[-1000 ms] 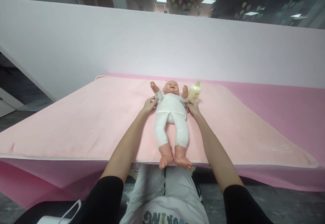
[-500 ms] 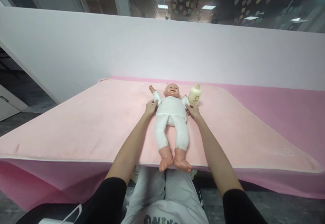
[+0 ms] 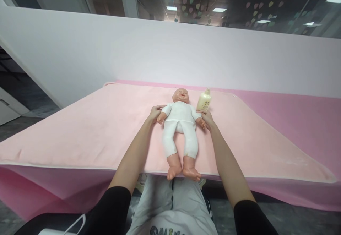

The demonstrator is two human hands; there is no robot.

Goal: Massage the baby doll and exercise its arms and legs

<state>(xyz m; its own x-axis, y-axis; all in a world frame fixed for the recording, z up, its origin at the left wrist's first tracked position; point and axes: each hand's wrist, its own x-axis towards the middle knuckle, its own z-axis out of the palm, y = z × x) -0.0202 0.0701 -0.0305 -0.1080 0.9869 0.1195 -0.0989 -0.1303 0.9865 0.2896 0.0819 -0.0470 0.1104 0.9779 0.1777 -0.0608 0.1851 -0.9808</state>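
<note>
A baby doll (image 3: 180, 126) in a white suit lies on its back on a light pink mat (image 3: 87, 132), head away from me, bare feet over the mat's near edge. My left hand (image 3: 154, 113) grips the doll's arm on the left side. My right hand (image 3: 207, 118) grips the doll's other arm. Both doll arms lie lowered beside its body. A cream lotion bottle (image 3: 204, 100) stands upright just beyond my right hand, next to the doll's head.
The mat covers a table draped in a darker pink cloth (image 3: 298, 114). A white partition wall (image 3: 170, 54) stands right behind the table. My lap in grey trousers (image 3: 173, 199) is against the near edge, under the doll's feet.
The doll's two arms, raised beside its head a second ago, have been brought down to its sides by my hands.
</note>
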